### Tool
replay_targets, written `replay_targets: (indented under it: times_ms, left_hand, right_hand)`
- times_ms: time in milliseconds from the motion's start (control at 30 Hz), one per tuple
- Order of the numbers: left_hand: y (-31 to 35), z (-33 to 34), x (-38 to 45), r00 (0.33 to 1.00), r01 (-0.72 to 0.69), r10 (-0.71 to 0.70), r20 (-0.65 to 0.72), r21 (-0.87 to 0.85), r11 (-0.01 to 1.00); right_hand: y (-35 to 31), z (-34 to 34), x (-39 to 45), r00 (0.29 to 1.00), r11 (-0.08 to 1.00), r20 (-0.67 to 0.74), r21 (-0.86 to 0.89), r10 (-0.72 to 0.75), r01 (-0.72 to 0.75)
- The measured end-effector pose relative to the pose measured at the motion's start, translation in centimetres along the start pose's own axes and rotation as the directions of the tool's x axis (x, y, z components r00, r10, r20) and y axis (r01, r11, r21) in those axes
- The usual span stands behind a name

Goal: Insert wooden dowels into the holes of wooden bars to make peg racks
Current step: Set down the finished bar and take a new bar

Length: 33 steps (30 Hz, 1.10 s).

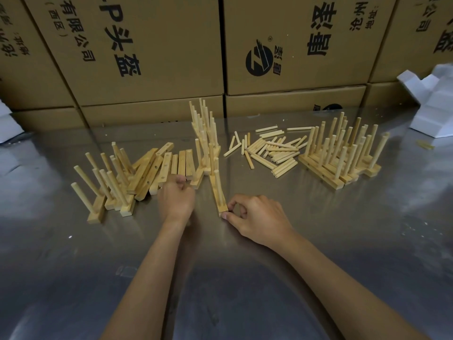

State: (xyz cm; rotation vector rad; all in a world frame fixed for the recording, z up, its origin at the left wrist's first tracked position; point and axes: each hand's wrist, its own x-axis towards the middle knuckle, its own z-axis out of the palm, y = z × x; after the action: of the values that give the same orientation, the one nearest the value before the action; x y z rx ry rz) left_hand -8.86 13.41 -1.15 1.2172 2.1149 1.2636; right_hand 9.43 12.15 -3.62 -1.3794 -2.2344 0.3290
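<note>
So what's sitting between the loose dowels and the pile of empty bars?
In the head view, a cluster of racks with upright pegs stands between the loose dowels and the empty bars.

- One head-worn, wide-angle view looks forward and down across the table (318,241).
- Both forearms enter from the bottom edge, close to the lens.
- It faces a wall of cardboard boxes (152,50) at the table's far edge.

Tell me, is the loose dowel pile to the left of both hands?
No, the loose dowels lie right of the left hand and right hand.
</note>
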Motion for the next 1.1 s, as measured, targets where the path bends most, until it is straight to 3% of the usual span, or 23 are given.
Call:
replay_targets:
  times_ms: [433,800,1100]
  left_hand:
    - [0.3,1.0,-0.9,0.978,-0.136,0.136,0.156,-0.012,0.991]
    - [-0.1,1.7,-1.3,0.911,-0.364,0.291,0.291,0.239,0.900]
    - [-0.2,1.7,-1.2,0.915,-0.360,0.294,0.275,0.231,0.904]
  right_hand:
    - [-0.2,0.7,0.3,0.992,0.996,-0.101,-0.036,0.078,-0.082]
    - [1.0,0.1,0.9,0.964,0.972,-0.151,-0.052,0.218,-0.228]
    - [0.9,0.4,1.1,0.963,0.975,-0.189,-0.078,0.191,-0.209]
